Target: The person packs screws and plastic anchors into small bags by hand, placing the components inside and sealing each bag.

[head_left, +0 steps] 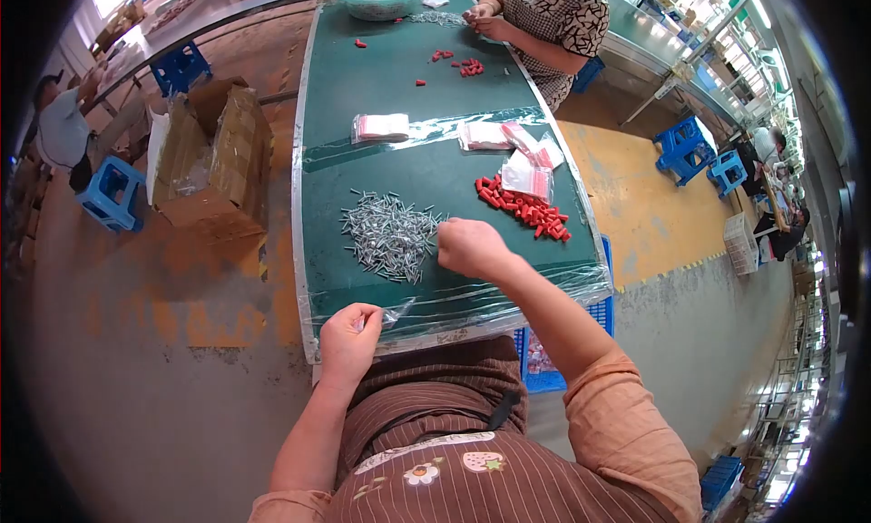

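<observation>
My left hand (350, 343), at the near edge of the table, is closed on a small clear plastic bag (397, 313) that sticks out to its right. My right hand (472, 249) is at the right edge of a pile of silver screws (386, 234). Its fingers are curled together, and whatever they hold is hidden. Beyond it to the right lies a heap of red plastic plugs (519, 209). A small bag with a red strip (526, 175) rests against that heap.
Stacks of small bags (381, 127) lie across the green table (363, 174). Farther back are scattered red plugs (469, 67), a co-worker's hands (490, 22) and a green basket (381, 6). A cardboard box (213, 160) stands left; a blue crate (544, 380) sits below the right edge.
</observation>
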Tool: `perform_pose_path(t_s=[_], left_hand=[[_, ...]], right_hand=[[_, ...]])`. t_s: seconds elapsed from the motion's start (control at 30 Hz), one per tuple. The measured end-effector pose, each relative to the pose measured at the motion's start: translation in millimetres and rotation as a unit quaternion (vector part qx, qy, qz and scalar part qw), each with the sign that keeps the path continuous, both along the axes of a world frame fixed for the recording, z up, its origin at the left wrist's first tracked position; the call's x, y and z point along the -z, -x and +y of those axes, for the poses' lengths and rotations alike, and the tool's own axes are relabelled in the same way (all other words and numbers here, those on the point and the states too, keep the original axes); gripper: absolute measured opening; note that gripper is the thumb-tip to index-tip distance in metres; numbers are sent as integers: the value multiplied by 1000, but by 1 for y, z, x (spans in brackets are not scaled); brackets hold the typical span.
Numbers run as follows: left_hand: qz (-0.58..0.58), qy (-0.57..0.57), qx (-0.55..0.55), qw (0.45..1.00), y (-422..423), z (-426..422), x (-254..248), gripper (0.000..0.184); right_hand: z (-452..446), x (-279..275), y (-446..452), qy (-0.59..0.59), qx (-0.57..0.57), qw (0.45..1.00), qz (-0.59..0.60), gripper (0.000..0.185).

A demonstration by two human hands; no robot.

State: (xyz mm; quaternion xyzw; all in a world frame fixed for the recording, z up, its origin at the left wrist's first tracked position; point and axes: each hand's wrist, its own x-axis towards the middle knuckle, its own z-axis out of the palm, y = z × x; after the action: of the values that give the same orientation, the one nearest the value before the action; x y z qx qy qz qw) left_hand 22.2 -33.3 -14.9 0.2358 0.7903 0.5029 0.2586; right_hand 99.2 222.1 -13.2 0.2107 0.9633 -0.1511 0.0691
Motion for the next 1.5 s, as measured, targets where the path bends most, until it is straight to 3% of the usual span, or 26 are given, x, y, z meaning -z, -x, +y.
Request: perform_pose_path(t_s=[0.1,0.3,0.63,0.73,0.83,0.9,1.03,1.27,1.37,1.5], left_hand=[[-7,-9,-18,1000,2,-2,0,8],[-15,-11,1,1000,-3,8,-1,8],[32,41,34,998,-3,36,-11,12],[41,70,40,996,0,45,-17,12],[32,82,49,995,-1,53,-15,13],[24,77,62,995,-5,61,-15,13],[1,66,93,993,-10,67,-21,13],[-41,34,92,994,-13,69,-19,12],[21,39,84,995,-13,69,-23,12],[36,60,74,995,-5,68,-21,11]], right_hand=[[16,-14,-18,78,-12,996,51,11],[9,-3,-36,99,-110,981,121,7],[1,2,-23,-77,-147,986,-6,10],[-3,-18,-24,52,-74,995,43,7],[-26,-25,-32,297,-65,900,312,9],[-49,-34,-35,354,-71,865,348,12],[-52,-10,-39,291,-53,886,358,12],[-39,-16,-54,245,-90,915,308,14],[-30,-28,-64,255,-78,916,300,18],[-9,-42,-95,140,3,965,221,20]])
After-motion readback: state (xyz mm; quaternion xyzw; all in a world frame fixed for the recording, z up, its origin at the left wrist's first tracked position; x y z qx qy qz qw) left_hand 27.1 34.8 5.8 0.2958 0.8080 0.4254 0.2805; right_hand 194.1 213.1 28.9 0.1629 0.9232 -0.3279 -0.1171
